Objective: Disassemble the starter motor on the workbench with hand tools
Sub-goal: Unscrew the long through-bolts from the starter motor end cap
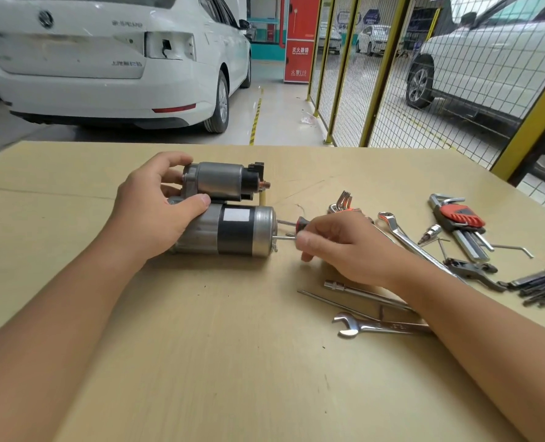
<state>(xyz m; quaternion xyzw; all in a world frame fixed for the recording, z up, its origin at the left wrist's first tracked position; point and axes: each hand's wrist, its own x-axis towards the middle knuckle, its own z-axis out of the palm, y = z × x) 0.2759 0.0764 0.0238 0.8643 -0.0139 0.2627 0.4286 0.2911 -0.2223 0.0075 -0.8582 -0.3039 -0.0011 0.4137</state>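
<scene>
The starter motor (232,229) lies on its side on the tan workbench (201,346), with its solenoid (221,180) on the far side. My left hand (156,205) grips the motor's left end, thumb across the housing. My right hand (344,244) holds a red-and-black handled screwdriver (301,223) whose shaft points at the motor's right end cap. The thumb and fingers of that hand also pinch a thin through bolt (285,238) that sticks out of the end cap.
Tools lie to the right: a ring spanner (401,234), hex key sets (459,218) (542,283), a small socket (432,232), an open-end wrench (370,327), extension rods (360,291), pliers (471,269). Cars and a yellow mesh fence (376,71) stand beyond the bench.
</scene>
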